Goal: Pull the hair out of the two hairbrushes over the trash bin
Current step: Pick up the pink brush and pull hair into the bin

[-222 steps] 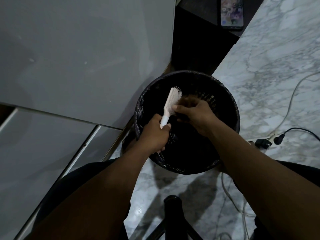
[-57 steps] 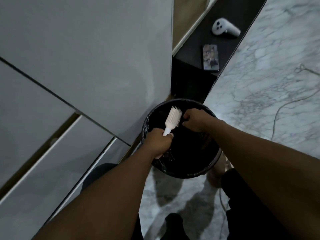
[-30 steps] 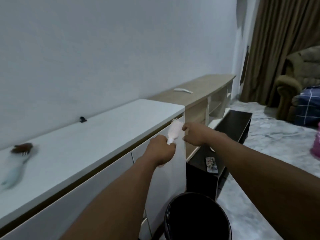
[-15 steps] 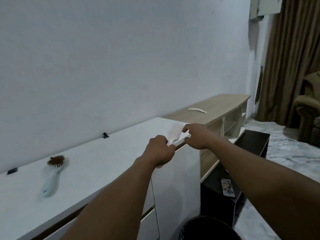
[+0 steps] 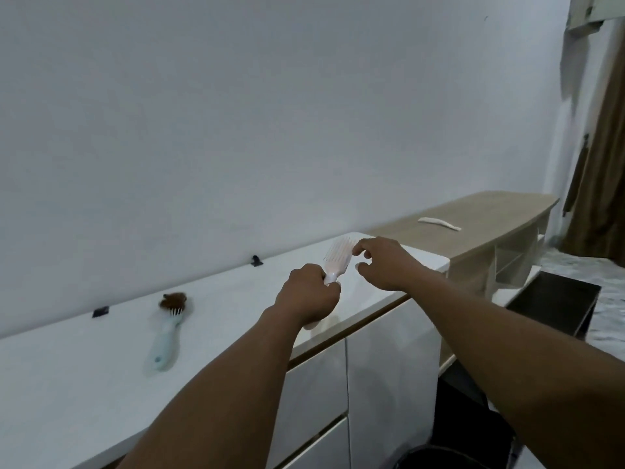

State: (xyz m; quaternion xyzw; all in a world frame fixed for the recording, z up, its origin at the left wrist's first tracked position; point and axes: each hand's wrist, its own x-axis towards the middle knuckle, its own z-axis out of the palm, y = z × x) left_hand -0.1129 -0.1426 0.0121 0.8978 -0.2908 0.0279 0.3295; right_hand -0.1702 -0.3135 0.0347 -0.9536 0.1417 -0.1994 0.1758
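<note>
My left hand (image 5: 309, 299) is shut on the handle of a white hairbrush (image 5: 336, 260), held above the white cabinet top (image 5: 84, 367); its bristles look free of hair. My right hand (image 5: 380, 262) hovers just right of the brush head with fingers apart, one fingertip near the top of the head. A pale green hairbrush (image 5: 165, 333) lies on the cabinet top to the left, with a brown clump of hair (image 5: 173, 300) on its head. Only the rim of the black trash bin (image 5: 449, 456) shows at the bottom edge.
A lower wooden shelf unit (image 5: 473, 228) to the right carries a white comb-like piece (image 5: 439, 223). A black low table (image 5: 554, 302) stands on the marble floor. Small black clips (image 5: 100, 312) sit along the wall. A brown curtain (image 5: 605, 164) hangs at far right.
The view rose from the bin to the cabinet. My left hand carried the white brush up over the cabinet top, and my right hand's fingers opened off the brush head.
</note>
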